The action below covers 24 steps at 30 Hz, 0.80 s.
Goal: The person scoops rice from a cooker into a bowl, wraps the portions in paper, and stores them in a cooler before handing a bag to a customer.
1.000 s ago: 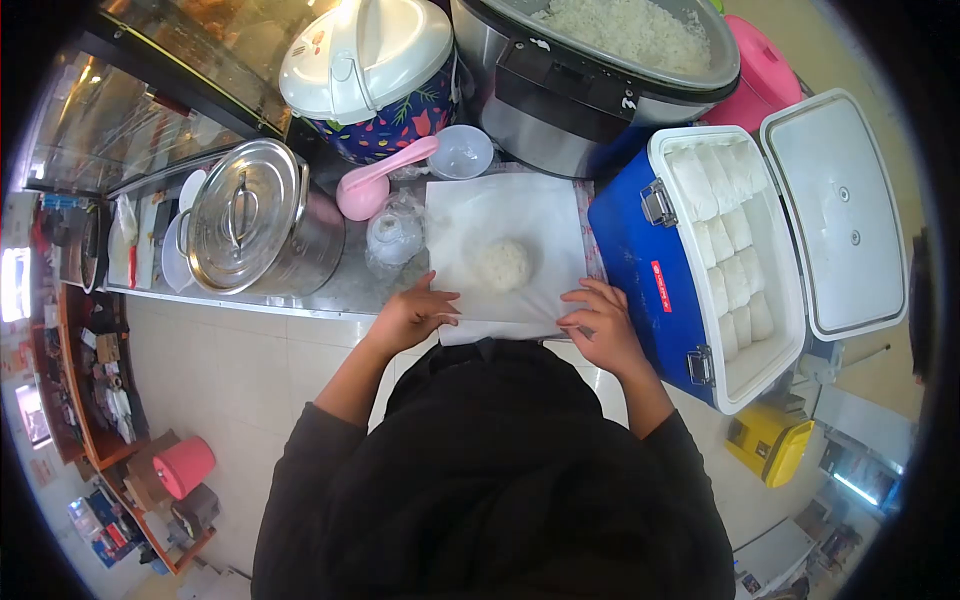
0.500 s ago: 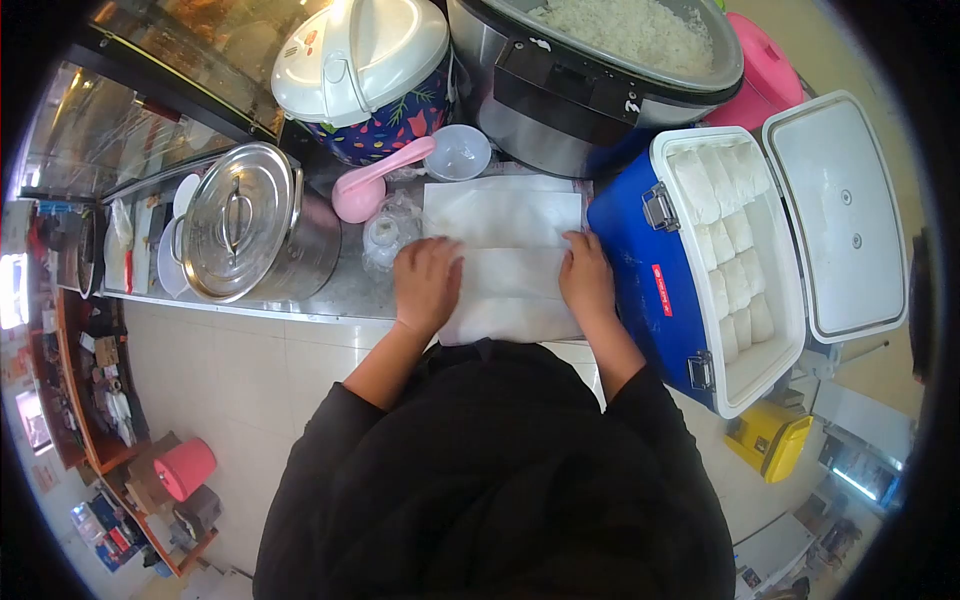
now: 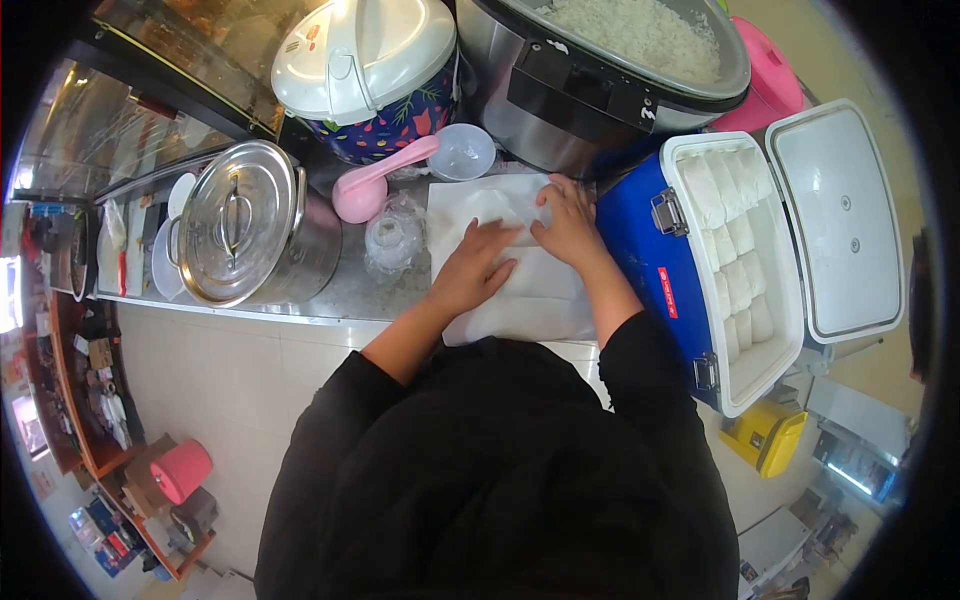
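White sheets of wrapping paper (image 3: 520, 312) lie stacked on the counter in front of me, with creases running across them. My left hand (image 3: 474, 268) rests on the left-middle part of the paper, fingers spread toward the upper right. Higher up, near the paper's top right corner, my right hand (image 3: 570, 222) touches the sheet with its fingers bent and its thumb apart. Neither hand visibly lifts anything. Left of the paper sit a crumpled clear plastic bag (image 3: 394, 238), a pink ladle (image 3: 362, 196) and a translucent bowl (image 3: 462, 152).
At right, an open blue cool box (image 3: 632, 228) holds rows of white wrapped packets (image 3: 725, 230). Behind the paper stands a large cooker of white rice (image 3: 645, 40). A floral lidded container (image 3: 385, 130) and a lidded steel pot (image 3: 240, 225) stand to the left.
Both hands have moved up and inward over the paper. My left hand slid right across the sheet, and my right hand went from the right edge to the top right part.
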Motion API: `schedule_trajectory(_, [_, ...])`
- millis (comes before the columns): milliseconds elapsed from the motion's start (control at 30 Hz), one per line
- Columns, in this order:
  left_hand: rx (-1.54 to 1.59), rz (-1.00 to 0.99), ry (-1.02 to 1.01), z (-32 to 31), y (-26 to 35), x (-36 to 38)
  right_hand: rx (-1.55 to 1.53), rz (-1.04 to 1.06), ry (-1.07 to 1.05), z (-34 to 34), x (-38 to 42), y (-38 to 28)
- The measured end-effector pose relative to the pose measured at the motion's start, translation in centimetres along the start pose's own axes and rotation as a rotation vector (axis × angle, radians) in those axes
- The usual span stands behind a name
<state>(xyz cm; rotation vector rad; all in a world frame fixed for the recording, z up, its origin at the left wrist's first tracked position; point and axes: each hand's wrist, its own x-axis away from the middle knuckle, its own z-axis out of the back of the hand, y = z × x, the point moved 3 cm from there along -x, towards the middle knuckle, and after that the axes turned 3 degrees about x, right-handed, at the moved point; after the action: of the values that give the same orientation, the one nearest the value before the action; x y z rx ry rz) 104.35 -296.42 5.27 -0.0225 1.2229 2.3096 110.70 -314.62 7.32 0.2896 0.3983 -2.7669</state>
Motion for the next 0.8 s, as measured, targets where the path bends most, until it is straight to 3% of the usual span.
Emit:
schedule_trajectory(33, [0.152, 0.103, 0.027, 0.3, 0.0, -0.5, -0.126, -0.096, -0.037, -0.4, -0.3, 0.3])
schedule_trajectory(100, [0.108, 0.191, 0.047, 0.4, -0.9, -0.9, -0.379, -0.289, -0.108, -1.2, -1.0, 0.7])
schedule_trajectory(200, [-0.011, 0.216, 0.022, 0.7, -1.8, -1.4, -0.421, -0.372, -0.392, -0.2, -1.7, 1.2])
schedule_trajectory(300, [-0.162, 0.13, 0.031, 1.8, -1.2, -2.0, -0.43, -0.223, -0.317, 2.9, -0.9, -0.4])
schedule_trajectory(433, [-0.53, -0.009, 0.108, 3.8, 0.8, -2.6, -0.193, 0.033, -0.274, 6.8, 1.7, -2.4])
schedule_trajectory(533, [-0.666, -0.152, 0.039, 4.3, 0.2, -1.8, -0.079, 0.147, -0.196, 7.6, 4.4, -2.9])
schedule_trajectory(800, [-0.463, -0.286, 0.007, 4.2, 0.4, 3.9, -0.193, 0.172, -0.043, 5.6, 10.5, -1.9])
